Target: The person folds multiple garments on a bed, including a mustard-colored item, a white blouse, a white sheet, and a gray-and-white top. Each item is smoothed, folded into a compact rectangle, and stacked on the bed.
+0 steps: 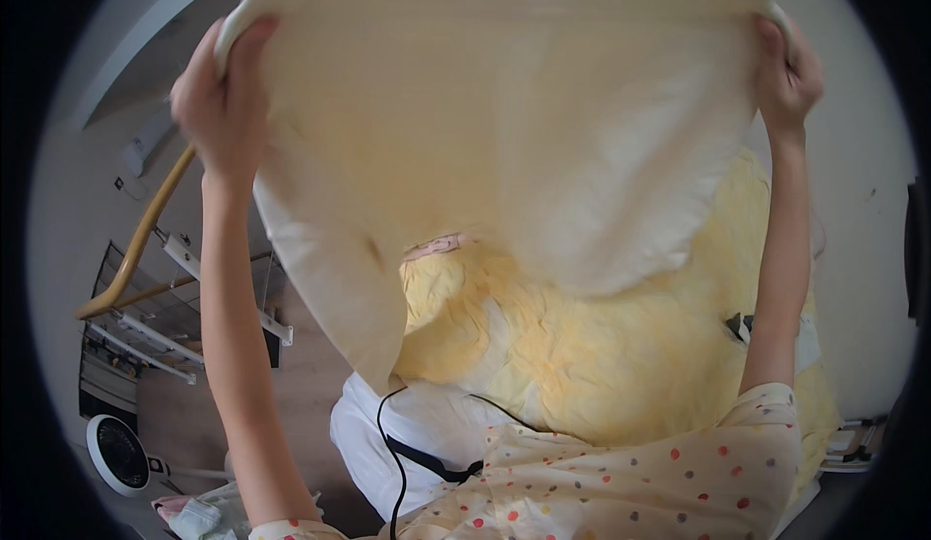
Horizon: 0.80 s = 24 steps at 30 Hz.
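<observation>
A cream-coloured sheet of fabric [436, 104] hangs spread between my raised hands, its top edge stretched across the upper view. My left hand [224, 100] is closed around the cloth's upper left corner. At the opposite corner, my right hand [789, 75] grips the fabric with curled fingers. The lower part of the cloth drapes in loose folds and is slightly blurred. Beneath it lies a rumpled yellow bedcover [618, 365]. A small pink item [434, 247] shows at the cloth's lower edge, partly covered, so I cannot tell what it is.
To the left stands a rack with a curved wooden rail [138, 249] and white bars. A round white fan [118, 456] is at lower left, near a bundle of fabric [204, 514]. A black cord [383, 424] hangs before my body. Dark-and-white material [740, 327] lies by my right forearm.
</observation>
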Each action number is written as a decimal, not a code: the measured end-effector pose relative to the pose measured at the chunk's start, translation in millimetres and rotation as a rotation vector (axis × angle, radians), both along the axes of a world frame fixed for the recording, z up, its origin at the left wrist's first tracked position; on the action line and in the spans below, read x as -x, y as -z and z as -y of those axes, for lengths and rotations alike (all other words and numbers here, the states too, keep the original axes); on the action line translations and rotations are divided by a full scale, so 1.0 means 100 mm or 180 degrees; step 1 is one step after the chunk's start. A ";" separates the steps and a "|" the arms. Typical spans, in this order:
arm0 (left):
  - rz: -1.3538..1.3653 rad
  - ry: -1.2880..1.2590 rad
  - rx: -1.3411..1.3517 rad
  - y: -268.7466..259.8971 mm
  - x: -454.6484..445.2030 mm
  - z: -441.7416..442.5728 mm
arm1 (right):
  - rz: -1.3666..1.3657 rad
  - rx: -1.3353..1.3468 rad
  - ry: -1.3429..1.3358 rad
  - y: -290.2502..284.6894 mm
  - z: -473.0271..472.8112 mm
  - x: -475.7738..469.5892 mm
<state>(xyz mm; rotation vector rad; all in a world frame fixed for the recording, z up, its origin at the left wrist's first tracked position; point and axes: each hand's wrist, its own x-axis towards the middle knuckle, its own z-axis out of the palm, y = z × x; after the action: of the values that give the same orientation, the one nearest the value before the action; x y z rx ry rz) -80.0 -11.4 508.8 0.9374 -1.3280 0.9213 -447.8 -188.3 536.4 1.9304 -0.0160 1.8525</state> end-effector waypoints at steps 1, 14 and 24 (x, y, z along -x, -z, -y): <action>0.0245 0.0003 0.0394 0.04 -0.04 -0.10 | 0.0479 0.0022 -0.0018 0.07 -0.03 -0.03; 0.1014 0.1557 -0.0513 0.96 0.94 0.42 | -0.1896 -0.3356 -0.2481 1.89 -0.36 -1.26; -0.0676 0.2600 -0.2193 1.18 0.93 0.42 | -0.1477 -0.4199 -0.2499 1.72 -0.52 -1.61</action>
<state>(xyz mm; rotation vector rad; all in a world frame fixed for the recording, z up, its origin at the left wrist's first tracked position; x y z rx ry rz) -172.7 -52.9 391.1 0.8336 -1.6667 -0.2792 -286.6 -136.4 364.1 3.6652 -0.5124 1.9133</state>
